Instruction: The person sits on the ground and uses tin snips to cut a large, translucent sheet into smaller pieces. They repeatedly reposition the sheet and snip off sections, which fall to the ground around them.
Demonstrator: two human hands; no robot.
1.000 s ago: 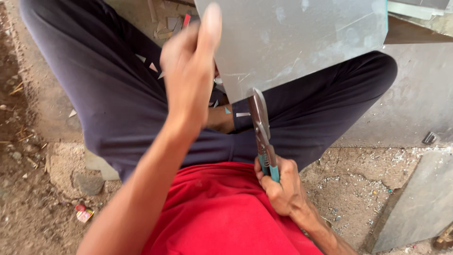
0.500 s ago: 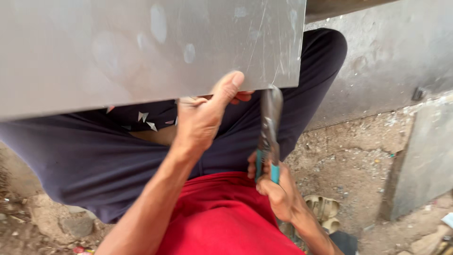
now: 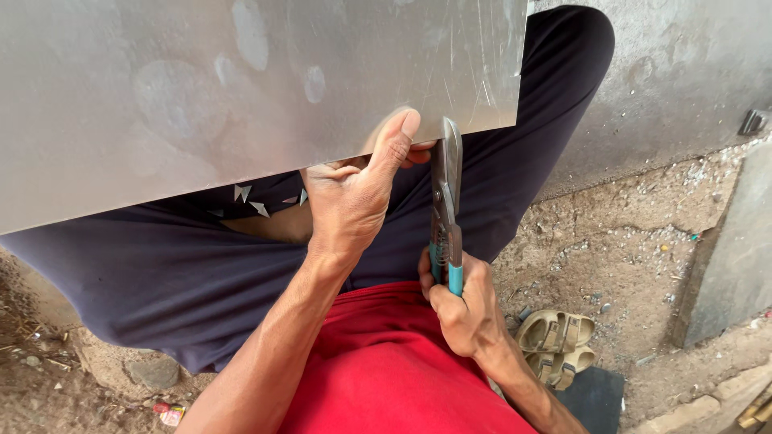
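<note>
1. Head view is showing the left hand [image 3: 354, 193] pinching the lower edge of a grey metal sheet [image 3: 241, 88], thumb lying on top.
2. Right hand [image 3: 465, 309] is squeezing the teal handles of tin snips [image 3: 445, 201], just right of the left hand, blades meeting the sheet's edge.
3. Small metal scraps [image 3: 249, 201] are lying on dark trousers [image 3: 161, 273] left of the hands.
4. Tan sandals [image 3: 559, 341] are resting on dirt right of the right hand.

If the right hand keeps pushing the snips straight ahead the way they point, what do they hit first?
The right hand aims the snips up at the metal sheet; its lower edge comes first, right beside the left hand's thumb. Blade tips seem already there.
</note>
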